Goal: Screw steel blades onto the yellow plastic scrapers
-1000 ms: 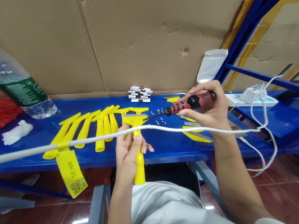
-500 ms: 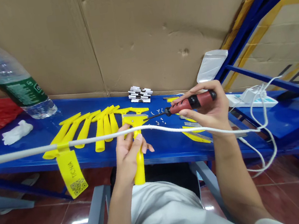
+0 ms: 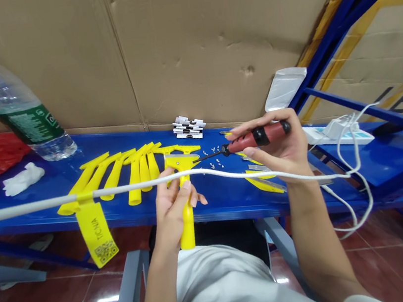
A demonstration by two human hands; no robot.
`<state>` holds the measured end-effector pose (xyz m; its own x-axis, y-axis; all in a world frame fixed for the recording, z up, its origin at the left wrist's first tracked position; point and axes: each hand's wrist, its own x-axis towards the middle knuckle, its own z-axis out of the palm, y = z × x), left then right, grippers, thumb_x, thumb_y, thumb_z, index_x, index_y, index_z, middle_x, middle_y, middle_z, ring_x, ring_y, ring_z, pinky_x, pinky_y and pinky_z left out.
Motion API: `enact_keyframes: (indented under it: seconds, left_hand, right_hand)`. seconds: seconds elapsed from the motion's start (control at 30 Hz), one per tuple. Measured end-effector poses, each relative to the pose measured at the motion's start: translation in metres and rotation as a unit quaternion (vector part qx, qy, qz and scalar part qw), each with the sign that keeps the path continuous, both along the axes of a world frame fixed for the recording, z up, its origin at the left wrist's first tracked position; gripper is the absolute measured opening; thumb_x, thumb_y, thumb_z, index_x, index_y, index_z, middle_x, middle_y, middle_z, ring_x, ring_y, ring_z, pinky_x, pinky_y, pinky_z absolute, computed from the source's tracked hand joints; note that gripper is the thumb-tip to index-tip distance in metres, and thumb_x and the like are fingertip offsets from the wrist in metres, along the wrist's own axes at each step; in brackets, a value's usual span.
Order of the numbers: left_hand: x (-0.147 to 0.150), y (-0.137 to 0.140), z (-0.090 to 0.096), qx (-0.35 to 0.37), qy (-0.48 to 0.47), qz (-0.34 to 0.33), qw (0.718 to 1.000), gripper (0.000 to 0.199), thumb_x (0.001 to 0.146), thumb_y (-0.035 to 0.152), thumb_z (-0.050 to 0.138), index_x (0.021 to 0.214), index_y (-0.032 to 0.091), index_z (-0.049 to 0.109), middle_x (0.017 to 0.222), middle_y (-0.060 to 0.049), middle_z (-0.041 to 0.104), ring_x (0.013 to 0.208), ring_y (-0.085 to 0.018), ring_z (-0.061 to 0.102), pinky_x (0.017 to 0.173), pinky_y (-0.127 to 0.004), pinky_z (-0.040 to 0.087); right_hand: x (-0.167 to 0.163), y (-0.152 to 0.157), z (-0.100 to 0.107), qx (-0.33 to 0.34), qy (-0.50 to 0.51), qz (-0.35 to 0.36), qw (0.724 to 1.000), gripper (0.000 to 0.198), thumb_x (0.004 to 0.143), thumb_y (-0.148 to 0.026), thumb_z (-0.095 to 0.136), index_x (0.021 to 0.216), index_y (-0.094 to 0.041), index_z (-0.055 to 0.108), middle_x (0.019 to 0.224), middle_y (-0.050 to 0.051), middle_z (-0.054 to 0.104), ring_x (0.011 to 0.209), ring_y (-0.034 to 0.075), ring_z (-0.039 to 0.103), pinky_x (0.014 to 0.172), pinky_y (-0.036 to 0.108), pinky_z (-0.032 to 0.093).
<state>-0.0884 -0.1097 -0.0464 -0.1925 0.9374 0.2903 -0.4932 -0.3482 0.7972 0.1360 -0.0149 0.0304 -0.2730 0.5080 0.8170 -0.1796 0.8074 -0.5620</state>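
My left hand is wrapped round the handle of a yellow scraper, with its wide head pointing away from me. A red and black screwdriver lies in my right hand, thumb below and fingers above. Its thin dark shaft points left, and the tip meets the right side of the scraper's head, close to the blade edge. Small screws are scattered on the blue table just beyond. Several yellow scrapers lie in a row to the left. Loose blades and yellow pieces lie under my right hand.
A white cable with a yellow tag crosses in front of the hands. On the blue table stand a water bottle, a crumpled tissue, a stack of small white-and-black pieces and a white power strip.
Almost nothing differs. My right fingers have shifted very slightly on the screwdriver, while the scraper stays in place in my left hand.
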Motion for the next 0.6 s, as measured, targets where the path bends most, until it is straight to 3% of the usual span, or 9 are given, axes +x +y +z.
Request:
enact_keyframes:
  seconds: [0.1,0.27,0.6]
  left_hand:
    - [-0.0002,-0.0003,0.0002,0.003,0.000,0.000,1.000,0.040,0.099,0.027,0.083,0.131,0.027,0.059,0.090,0.003,0.059,0.062,-0.009,0.055,0.067,-0.033,0.064]
    - [0.0005,-0.0006,0.0000,0.006,0.003,0.006,1.000,0.038,0.099,0.027,0.084,0.129,0.026,0.061,0.093,0.002,0.061,0.063,-0.009,0.056,0.067,-0.033,0.064]
    - [0.0006,0.0002,0.0005,0.001,0.001,0.004,1.000,0.039,0.098,0.028,0.084,0.129,0.025,0.060,0.092,0.002,0.061,0.062,-0.009,0.055,0.067,-0.034,0.065]
  right_hand:
    - [0.0020,0.0022,0.0004,0.019,-0.010,-0.021,1.000,0.050,0.083,-0.022,0.095,0.119,-0.036,0.064,0.112,0.002,0.083,0.108,0.032,0.083,0.105,0.063,0.070]
    - [0.0035,0.0029,-0.0008,0.021,-0.009,-0.044,0.999,0.051,0.081,-0.021,0.096,0.119,-0.036,0.065,0.112,0.002,0.083,0.107,0.034,0.084,0.102,0.067,0.071]
    - [0.0008,0.0007,0.0008,0.053,0.012,-0.068,0.996,0.050,0.077,-0.021,0.101,0.115,-0.028,0.068,0.105,0.001,0.081,0.101,0.029,0.084,0.091,0.049,0.073]
